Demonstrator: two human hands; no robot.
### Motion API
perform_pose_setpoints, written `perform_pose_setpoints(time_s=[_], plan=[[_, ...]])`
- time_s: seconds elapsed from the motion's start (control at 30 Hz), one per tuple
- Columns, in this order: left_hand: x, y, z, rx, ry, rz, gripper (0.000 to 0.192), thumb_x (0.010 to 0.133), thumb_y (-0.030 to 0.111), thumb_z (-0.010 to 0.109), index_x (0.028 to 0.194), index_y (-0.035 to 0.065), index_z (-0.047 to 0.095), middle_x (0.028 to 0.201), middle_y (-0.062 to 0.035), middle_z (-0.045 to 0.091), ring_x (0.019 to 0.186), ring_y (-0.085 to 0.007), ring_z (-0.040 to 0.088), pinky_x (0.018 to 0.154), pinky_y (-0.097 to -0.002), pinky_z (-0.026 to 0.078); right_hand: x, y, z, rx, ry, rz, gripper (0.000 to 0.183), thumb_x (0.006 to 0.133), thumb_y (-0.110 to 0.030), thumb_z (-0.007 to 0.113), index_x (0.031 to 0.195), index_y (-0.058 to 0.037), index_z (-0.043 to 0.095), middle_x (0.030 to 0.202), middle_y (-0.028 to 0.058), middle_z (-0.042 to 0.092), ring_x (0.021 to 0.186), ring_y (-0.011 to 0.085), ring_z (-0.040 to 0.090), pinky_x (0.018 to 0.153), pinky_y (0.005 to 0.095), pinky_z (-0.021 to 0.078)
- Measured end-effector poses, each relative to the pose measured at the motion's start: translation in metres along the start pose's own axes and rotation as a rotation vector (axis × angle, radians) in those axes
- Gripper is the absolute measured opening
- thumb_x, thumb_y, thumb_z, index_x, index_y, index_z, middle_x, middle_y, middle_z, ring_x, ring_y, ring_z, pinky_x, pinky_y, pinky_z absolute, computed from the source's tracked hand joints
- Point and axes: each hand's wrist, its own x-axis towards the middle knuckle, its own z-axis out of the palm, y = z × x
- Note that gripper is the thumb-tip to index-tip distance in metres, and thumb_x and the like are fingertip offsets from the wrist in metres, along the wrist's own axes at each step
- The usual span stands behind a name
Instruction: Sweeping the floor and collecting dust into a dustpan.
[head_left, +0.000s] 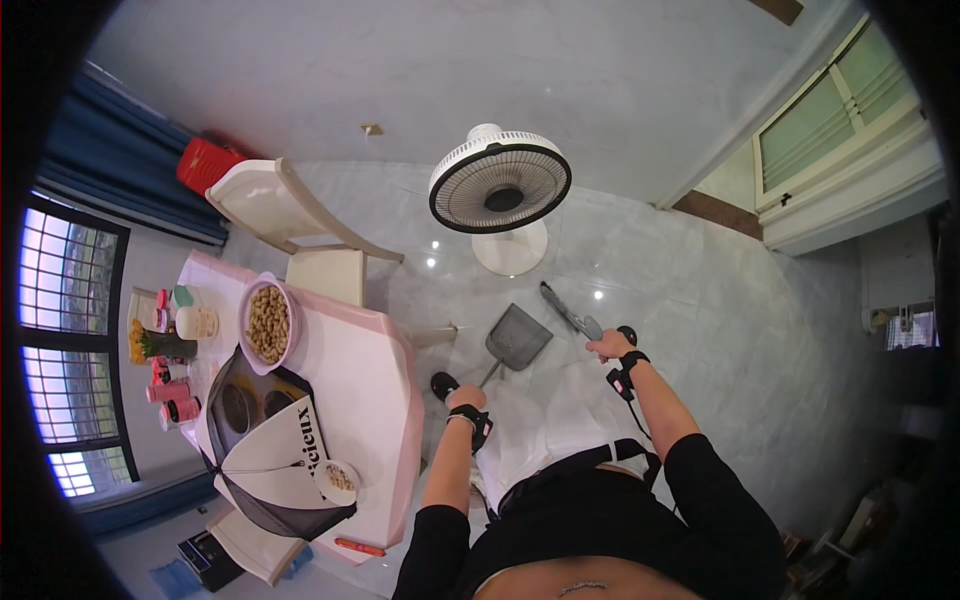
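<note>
My left hand (466, 396) is closed around the handle of a grey dustpan (519, 337), whose pan is near the tiled floor. In my right hand (611, 345) is the handle of a grey broom (568, 313) with dark bristles at its far end. The broom head is to the right of the dustpan, apart from it. Whether either tool touches the floor is hard to tell. Most of both handles is hidden by my hands.
A standing fan (500, 186) is ahead, its round base beyond the broom. To the left, a table (360, 360) with a pink-edged cover holds a basket of peanuts (268, 324), a folding food cover (262, 465), a small bowl (337, 481) and several jars. A plastic chair (326, 274) stands by it.
</note>
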Motion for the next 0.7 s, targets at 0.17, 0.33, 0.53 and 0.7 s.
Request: perform_pose_setpoints(time_s=[0.17,0.33,0.53,0.7], plan=[[0.005,-0.004,0.005,-0.004,-0.014,-0.031,0.025,0.071,0.018,0.044,0.088,0.0081,0.06,0.096,-0.0109,0.056,0.092,-0.0245,0.053,0.073,-0.0336,0.042,-0.01,-0.007,-0.002,-0.005,-0.045,0.033,0.034,0.058,-0.032,0.057,0.063,0.0017,0.059,0.055,0.0094,0.058,0.046,0.0138,0.055,0.041,0.0233,0.0405],[0.005,-0.003,0.004,-0.003,-0.019,-0.045,0.026,0.071,0.019,0.044,0.088,0.0083,0.06,0.097,-0.0103,0.056,0.093,-0.0236,0.053,0.074,-0.0329,0.042,-0.012,-0.005,0.0,-0.055,-0.064,0.101,0.029,0.056,-0.028,0.06,0.056,0.0005,0.057,0.053,0.0102,0.057,0.048,0.0181,0.055,0.051,0.0268,0.044],[-0.002,0.0,0.002,-0.059,-0.032,-0.052,0.026,0.072,0.02,0.044,0.09,0.0086,0.06,0.098,-0.0108,0.056,0.093,-0.0238,0.053,0.076,-0.0328,0.041,-0.021,-0.014,0.001,-0.035,0.003,0.101,0.029,0.057,-0.027,0.06,0.06,0.0018,0.057,0.054,0.0103,0.057,0.049,0.0178,0.056,0.051,0.0263,0.0442],[-0.002,-0.001,0.001,-0.058,-0.04,-0.075,0.027,0.072,0.019,0.044,0.092,0.0076,0.059,0.101,-0.0116,0.054,0.095,-0.0242,0.051,0.078,-0.0329,0.041,-0.027,-0.019,0.004,-0.085,0.015,0.059,0.032,0.06,-0.031,0.059,0.06,0.0012,0.058,0.053,0.008,0.057,0.045,0.0138,0.053,0.042,0.0235,0.0401]])
